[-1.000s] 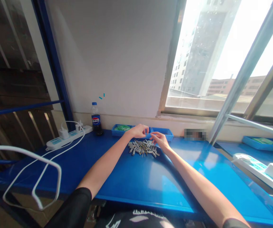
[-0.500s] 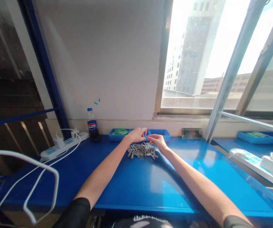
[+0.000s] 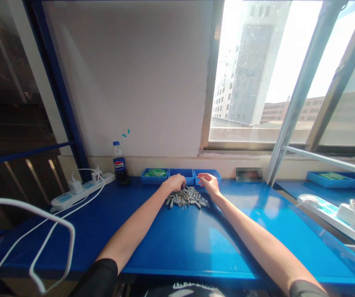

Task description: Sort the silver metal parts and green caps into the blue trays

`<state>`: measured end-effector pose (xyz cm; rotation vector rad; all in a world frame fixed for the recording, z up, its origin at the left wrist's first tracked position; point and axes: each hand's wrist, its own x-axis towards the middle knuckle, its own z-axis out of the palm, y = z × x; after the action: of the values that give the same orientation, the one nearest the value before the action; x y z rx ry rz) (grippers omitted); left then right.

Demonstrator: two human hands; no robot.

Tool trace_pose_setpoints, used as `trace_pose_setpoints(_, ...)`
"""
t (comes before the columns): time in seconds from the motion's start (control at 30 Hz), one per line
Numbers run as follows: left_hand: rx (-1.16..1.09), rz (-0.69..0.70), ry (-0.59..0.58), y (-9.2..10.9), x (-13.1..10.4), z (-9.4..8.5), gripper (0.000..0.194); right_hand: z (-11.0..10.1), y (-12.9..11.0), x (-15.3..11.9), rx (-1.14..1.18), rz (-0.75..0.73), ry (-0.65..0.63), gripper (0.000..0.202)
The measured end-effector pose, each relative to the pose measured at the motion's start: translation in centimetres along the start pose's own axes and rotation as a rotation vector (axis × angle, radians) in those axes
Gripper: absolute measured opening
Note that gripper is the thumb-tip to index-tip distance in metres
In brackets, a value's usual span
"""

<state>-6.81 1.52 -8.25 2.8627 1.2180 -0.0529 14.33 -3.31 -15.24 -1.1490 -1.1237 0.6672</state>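
A heap of small metal parts [image 3: 184, 199], grey cylinders and thin pins, lies on the blue table [image 3: 171, 243]. My left hand [image 3: 176, 182] reaches down to the back left of this heap. Its fingers are curled and pressed together at the parts, and what they pinch is too small to make out. To the right, my right hand [image 3: 208, 184] hovers in front of the right compartment of a blue tray [image 3: 181, 176]. Thumb and fingers are apart there, with nothing visible between them. Green packets [image 3: 155, 173] fill the tray's left compartment.
A cola bottle [image 3: 119, 164] stands at the back left beside a white power strip [image 3: 81, 193] with cables. White cable loops [image 3: 72, 243] hang at the left front. A metal post [image 3: 295, 99] rises on the right, near another power strip [image 3: 325, 212].
My hands were close together above the heap and have separated. The left one has dropped to the parts; the right one has shifted slightly right and its fingers have spread.
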Motion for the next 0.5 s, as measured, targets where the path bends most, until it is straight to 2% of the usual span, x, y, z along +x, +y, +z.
trace_pose_setpoints(0.37, -0.049, 0.039, 0.040, -0.3, 0.2, -0.3, 0.050, 0.8, 0.4, -0.7, -0.078, -0.025, -0.079, 0.031)
trace_pose_setpoints(0.5, -0.119, 0.115, 0.049, -0.7, 0.3, -1.0, 0.038, 0.9, 0.3, -0.7, -0.080, -0.026, -0.093, 0.032)
